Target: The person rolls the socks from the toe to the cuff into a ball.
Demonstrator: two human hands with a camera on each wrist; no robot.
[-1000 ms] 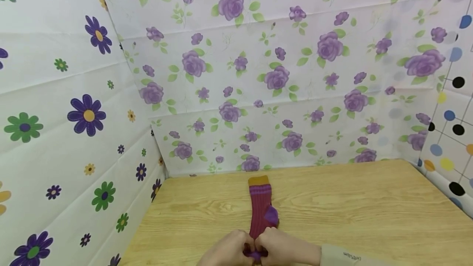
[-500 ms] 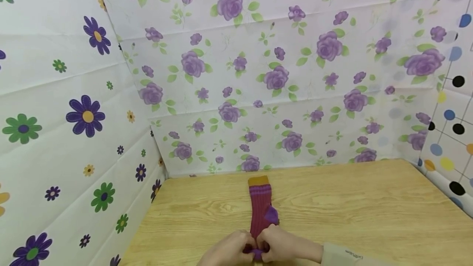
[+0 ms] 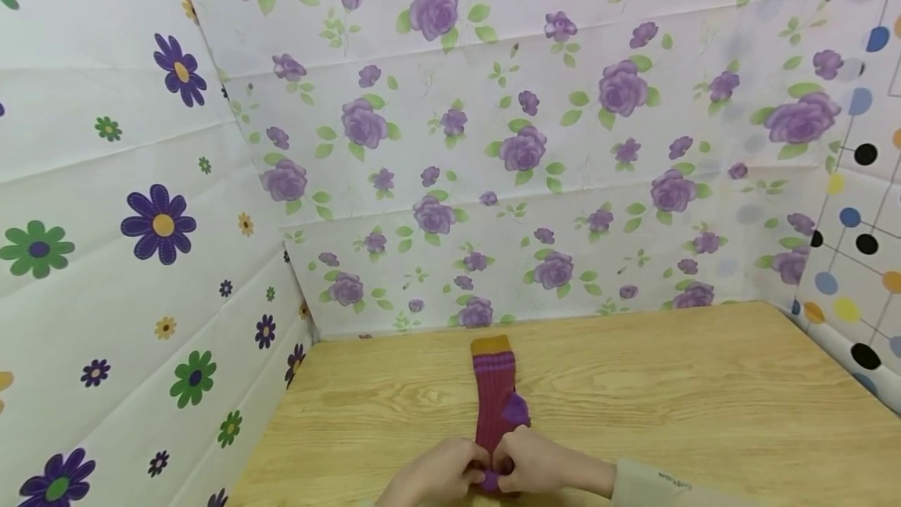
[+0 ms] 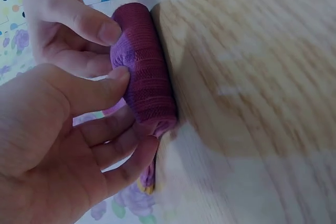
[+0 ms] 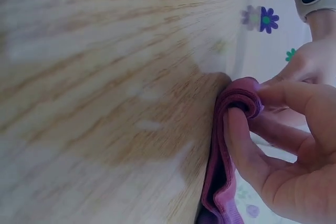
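Note:
A maroon knit sock [image 3: 496,386] lies lengthwise on the table, its mustard cuff pointing away and a purple heel patch at its right side. The near end is rolled up, and the spiral of this roll [image 5: 239,95] shows from the side in the right wrist view. My left hand [image 3: 438,469] pinches one end of the roll, thumb on top and fingers curled below. Beside it my right hand [image 3: 538,460] grips the other end between thumb and fingers. In the left wrist view, both thumbs press the purple part of the roll [image 4: 149,72].
The light wood-grain table [image 3: 669,397] extends to both sides of the sock. A purple-rose sheet [image 3: 535,147] hangs at the back. On the left is a daisy-print sheet [image 3: 127,272], and on the right a dotted sheet [image 3: 855,257].
Both hands stay on the near end of the sock, and their fingers have shifted slightly around the roll. The dark gaps under the fingers look smaller. The far part of the sock lies as before.

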